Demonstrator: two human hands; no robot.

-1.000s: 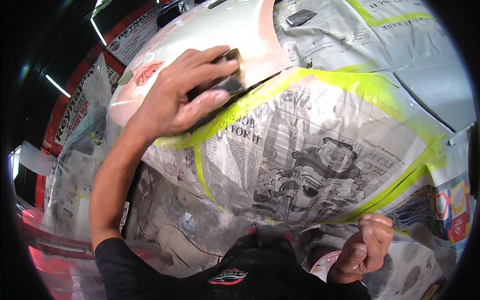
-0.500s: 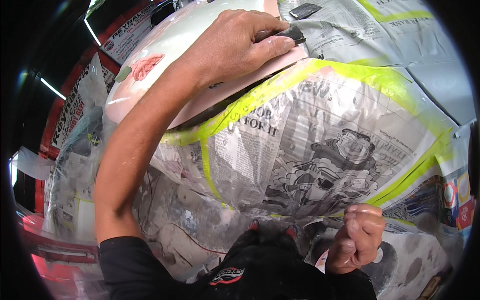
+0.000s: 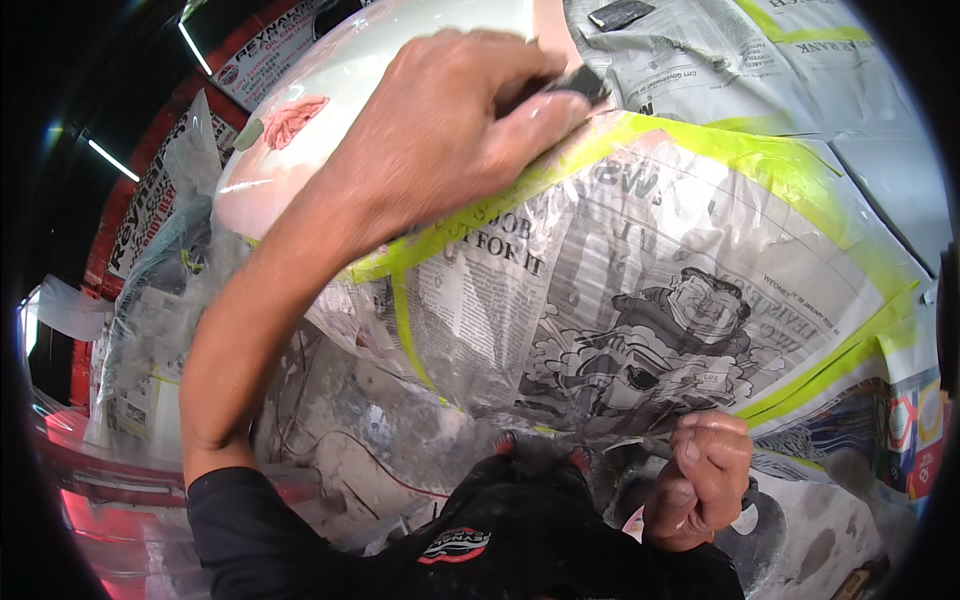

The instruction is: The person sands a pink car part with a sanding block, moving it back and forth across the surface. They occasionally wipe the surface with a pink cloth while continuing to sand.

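Observation:
My left hand [image 3: 460, 120] reaches far across and is closed around a black piece of sandpaper [image 3: 580, 88], seemingly folded or on a block. It is at the edge of a glossy white and pale pink body panel [image 3: 370, 50], beside yellow-green masking tape [image 3: 590, 140]. The hand is slightly blurred and hides part of the panel's near edge. My right hand [image 3: 700, 475] is curled into a wet fist at the lower right, near the lower edge of the newspaper masking [image 3: 640, 320]. Whatever it may hold is hidden.
A similar dark piece [image 3: 620, 14] lies on the newspaper at the far side. On the panel's left are a crumpled pink cloth [image 3: 293, 122] and a small greenish piece [image 3: 247, 135]. Clear plastic sheeting [image 3: 190, 240] hangs at left; a thin hose [image 3: 400, 480] crosses the floor.
My left hand, with the sandpaper, has come slightly nearer and now covers more of the panel's near edge and tape. My right fist has shifted a little left in view.

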